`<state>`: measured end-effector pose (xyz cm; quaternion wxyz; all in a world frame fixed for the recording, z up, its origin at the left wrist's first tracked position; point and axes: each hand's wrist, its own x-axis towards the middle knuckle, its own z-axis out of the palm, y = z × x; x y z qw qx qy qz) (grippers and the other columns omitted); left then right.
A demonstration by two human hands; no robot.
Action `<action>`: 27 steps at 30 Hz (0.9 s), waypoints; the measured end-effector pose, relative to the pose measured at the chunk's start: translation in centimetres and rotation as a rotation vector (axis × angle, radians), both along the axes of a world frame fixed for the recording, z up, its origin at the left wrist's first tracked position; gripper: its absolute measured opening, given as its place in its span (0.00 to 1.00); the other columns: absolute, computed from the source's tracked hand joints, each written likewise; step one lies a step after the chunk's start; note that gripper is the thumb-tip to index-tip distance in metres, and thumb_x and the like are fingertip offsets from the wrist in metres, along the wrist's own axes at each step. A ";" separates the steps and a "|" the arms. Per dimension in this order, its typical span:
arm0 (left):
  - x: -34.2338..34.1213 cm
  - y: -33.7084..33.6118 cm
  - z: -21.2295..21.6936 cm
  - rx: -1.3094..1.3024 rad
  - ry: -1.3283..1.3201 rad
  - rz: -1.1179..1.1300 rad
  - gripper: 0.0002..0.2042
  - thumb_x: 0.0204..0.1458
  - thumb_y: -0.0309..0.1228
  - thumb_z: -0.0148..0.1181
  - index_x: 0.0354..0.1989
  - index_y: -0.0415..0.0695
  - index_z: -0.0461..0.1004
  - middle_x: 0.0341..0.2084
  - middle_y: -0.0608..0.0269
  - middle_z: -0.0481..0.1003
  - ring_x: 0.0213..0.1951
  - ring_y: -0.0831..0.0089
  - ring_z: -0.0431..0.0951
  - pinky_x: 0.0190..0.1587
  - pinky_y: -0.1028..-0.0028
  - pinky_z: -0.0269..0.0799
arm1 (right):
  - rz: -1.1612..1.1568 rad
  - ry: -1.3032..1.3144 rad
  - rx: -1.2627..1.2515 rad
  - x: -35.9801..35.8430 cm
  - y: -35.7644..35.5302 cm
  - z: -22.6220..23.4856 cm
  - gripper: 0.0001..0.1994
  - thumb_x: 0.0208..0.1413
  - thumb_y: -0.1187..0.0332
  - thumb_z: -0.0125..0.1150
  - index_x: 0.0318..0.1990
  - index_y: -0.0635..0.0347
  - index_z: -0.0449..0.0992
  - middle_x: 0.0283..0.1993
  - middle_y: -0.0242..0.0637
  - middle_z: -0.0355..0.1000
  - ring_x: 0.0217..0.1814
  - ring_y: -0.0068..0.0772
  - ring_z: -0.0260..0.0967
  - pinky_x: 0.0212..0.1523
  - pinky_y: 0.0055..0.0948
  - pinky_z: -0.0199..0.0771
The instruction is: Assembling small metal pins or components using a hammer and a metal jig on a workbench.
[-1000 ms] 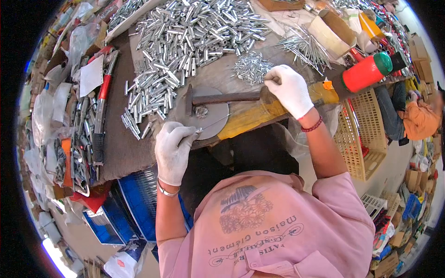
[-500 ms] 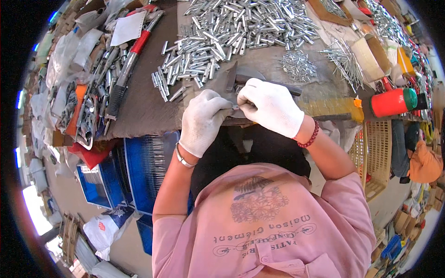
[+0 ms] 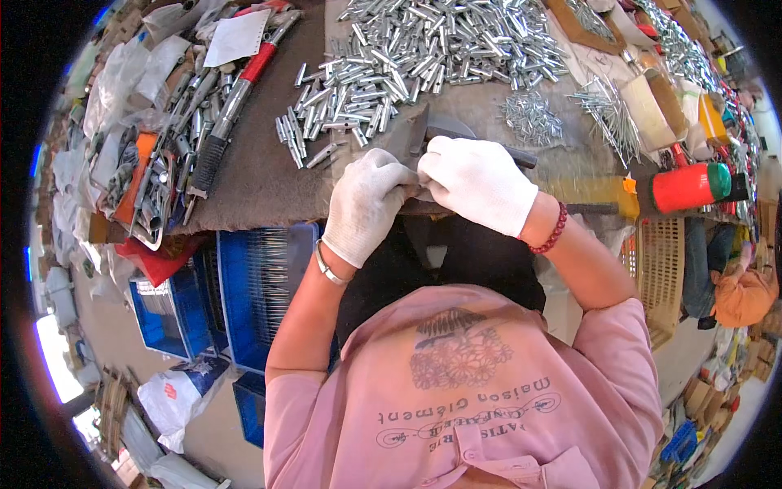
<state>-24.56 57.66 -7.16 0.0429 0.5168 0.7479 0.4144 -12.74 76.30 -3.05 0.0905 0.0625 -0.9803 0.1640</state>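
Observation:
Both my hands wear white gloves and meet close together at the front edge of the workbench. My left hand (image 3: 366,205) is closed, thumb and fingers pinched toward the right hand. My right hand (image 3: 482,183) is closed too, its fingertips almost touching the left ones. Whatever sits between the fingertips is too small and hidden to make out. Just beyond them lies a hammer (image 3: 520,156), partly covered by my right hand. Farther back spreads a big pile of short silver metal tubes (image 3: 440,57), with a few loose ones (image 3: 322,156) nearer my left hand.
Small metal pins (image 3: 531,117) and long thin rods (image 3: 609,120) lie to the right, near a red and green cylinder (image 3: 692,182). Hand tools and a red-black bar (image 3: 232,114) crowd the left. Blue crates (image 3: 230,306) stand below the bench. Another person (image 3: 745,293) is at far right.
The fingertips of my two hands have come closer together. The whole view has shifted slightly, and the hammer's head appears turned a little.

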 end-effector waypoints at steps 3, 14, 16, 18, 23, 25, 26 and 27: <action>0.2 -0.1 0.3 -0.017 -0.025 0.012 0.07 0.46 0.22 0.73 0.33 0.45 0.83 0.32 0.57 0.77 0.38 0.52 0.80 0.41 0.59 0.76 | 0.037 -0.074 0.040 0.5 0.3 1.3 0.06 0.57 0.68 0.67 0.40 0.53 0.80 0.41 0.36 0.75 0.44 0.42 0.78 0.44 0.39 0.81; -0.3 -0.3 0.5 -0.027 -0.073 -0.006 0.06 0.48 0.22 0.73 0.34 0.44 0.84 0.31 0.56 0.78 0.39 0.53 0.81 0.41 0.59 0.76 | -0.411 0.131 -0.160 5.4 1.6 0.3 0.22 0.57 0.74 0.69 0.61 0.51 0.80 0.45 0.39 0.77 0.44 0.47 0.80 0.44 0.39 0.81; -0.3 -0.2 0.6 -0.006 -0.059 -0.024 0.06 0.48 0.22 0.73 0.34 0.44 0.85 0.31 0.56 0.78 0.39 0.53 0.81 0.41 0.59 0.76 | -0.362 0.187 -0.171 6.8 0.9 0.7 0.23 0.59 0.74 0.65 0.62 0.41 0.79 0.42 0.40 0.75 0.37 0.48 0.80 0.36 0.40 0.83; -0.2 -0.2 0.9 0.003 -0.065 -0.031 0.06 0.47 0.22 0.73 0.34 0.44 0.85 0.31 0.57 0.78 0.38 0.54 0.81 0.41 0.60 0.76 | -0.302 0.251 -0.140 7.8 0.0 1.7 0.27 0.60 0.76 0.62 0.66 0.39 0.76 0.42 0.39 0.75 0.38 0.46 0.80 0.37 0.39 0.82; -0.3 -0.2 0.9 -0.017 -0.076 -0.030 0.07 0.47 0.23 0.74 0.34 0.44 0.85 0.31 0.58 0.78 0.38 0.54 0.81 0.41 0.60 0.76 | -0.280 -0.050 -0.051 8.3 -0.5 0.3 0.26 0.61 0.76 0.66 0.66 0.44 0.78 0.43 0.42 0.74 0.37 0.48 0.78 0.37 0.40 0.80; -0.2 -0.2 1.0 -0.020 -0.086 -0.018 0.07 0.47 0.23 0.74 0.35 0.44 0.85 0.31 0.58 0.78 0.38 0.54 0.81 0.41 0.60 0.76 | -0.284 0.009 -0.157 7.7 -0.3 0.7 0.25 0.61 0.75 0.66 0.66 0.44 0.79 0.42 0.43 0.73 0.37 0.48 0.77 0.38 0.41 0.79; -0.2 -0.2 1.1 -0.011 -0.061 -0.019 0.07 0.47 0.23 0.74 0.35 0.44 0.85 0.31 0.58 0.78 0.38 0.55 0.81 0.41 0.60 0.76 | -0.288 0.066 -0.262 7.3 -0.2 0.8 0.25 0.60 0.74 0.67 0.66 0.44 0.79 0.41 0.43 0.72 0.36 0.49 0.76 0.39 0.41 0.79; -0.2 -0.1 1.2 -0.003 -0.036 -0.021 0.06 0.48 0.23 0.74 0.35 0.44 0.85 0.31 0.57 0.78 0.37 0.55 0.81 0.40 0.61 0.76 | -0.289 0.068 -0.264 6.8 0.1 0.7 0.25 0.60 0.74 0.67 0.66 0.44 0.79 0.41 0.43 0.72 0.36 0.49 0.76 0.39 0.41 0.79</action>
